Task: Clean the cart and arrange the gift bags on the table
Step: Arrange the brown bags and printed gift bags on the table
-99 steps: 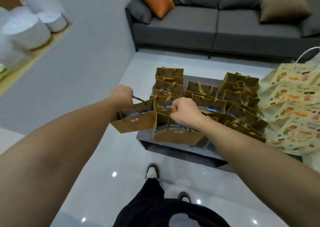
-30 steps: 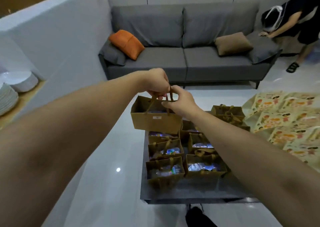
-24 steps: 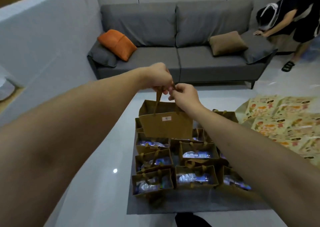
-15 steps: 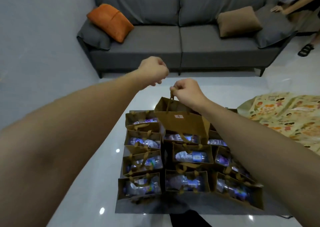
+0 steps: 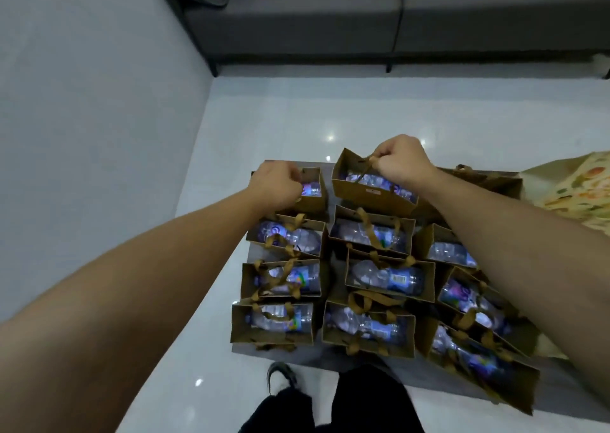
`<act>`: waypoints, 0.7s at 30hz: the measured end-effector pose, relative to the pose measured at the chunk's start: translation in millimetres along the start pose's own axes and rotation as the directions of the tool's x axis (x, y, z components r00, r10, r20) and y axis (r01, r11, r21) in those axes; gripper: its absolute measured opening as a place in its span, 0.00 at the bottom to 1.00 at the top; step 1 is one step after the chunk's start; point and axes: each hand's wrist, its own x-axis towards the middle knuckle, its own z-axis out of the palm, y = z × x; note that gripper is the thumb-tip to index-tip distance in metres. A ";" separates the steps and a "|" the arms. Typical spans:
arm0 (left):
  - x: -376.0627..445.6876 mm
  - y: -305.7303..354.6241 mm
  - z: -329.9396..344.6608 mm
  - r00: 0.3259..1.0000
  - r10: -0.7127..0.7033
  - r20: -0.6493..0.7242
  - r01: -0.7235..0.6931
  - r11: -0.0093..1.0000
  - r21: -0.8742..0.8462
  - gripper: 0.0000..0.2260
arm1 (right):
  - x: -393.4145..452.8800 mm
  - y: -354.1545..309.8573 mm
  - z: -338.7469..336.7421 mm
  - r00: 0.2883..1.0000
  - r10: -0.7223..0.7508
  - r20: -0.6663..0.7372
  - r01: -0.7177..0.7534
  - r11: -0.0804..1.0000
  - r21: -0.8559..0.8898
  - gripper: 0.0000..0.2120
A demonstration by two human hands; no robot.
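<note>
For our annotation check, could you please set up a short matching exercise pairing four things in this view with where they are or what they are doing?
Column one:
1. right hand
2. left hand
3. patterned bags
4. sofa

Column two:
A. at the far-left brown bag
B. beyond the table, across the floor
C. pinching the handle of the far middle brown bag
D. at the table's right edge

Pairs: 1-C, 2-A, 3-D, 4-B

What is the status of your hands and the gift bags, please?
Right hand grips far middle bag handle. Left hand curled at far-left bag, grip unclear. Nothing blocking.
</note>
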 end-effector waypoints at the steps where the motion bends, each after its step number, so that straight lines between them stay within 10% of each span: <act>1: 2.1 -7.4 4.5 1.000 -0.015 -0.009 0.015 0.999 0.028 0.13 | 5.5 7.0 5.1 1.000 0.011 0.016 -0.011 1.000 -0.006 0.11; 13: 58.1 -98.9 45.6 0.960 -0.264 -0.095 0.262 0.964 -0.031 0.14 | 19.8 35.5 74.5 0.994 -0.066 -0.084 0.039 0.956 -0.290 0.31; 17: 95.8 -131.0 55.0 0.928 -0.357 -0.108 0.345 0.932 -0.114 0.23 | 23.6 10.3 126.7 0.957 -0.270 -0.104 0.234 0.933 -0.272 0.20; 21: 138.1 -161.3 67.6 0.905 -0.426 -0.009 0.414 0.885 -0.215 0.29 | 76.3 -4.2 164.8 0.996 -0.093 -0.009 0.076 0.857 -0.509 0.15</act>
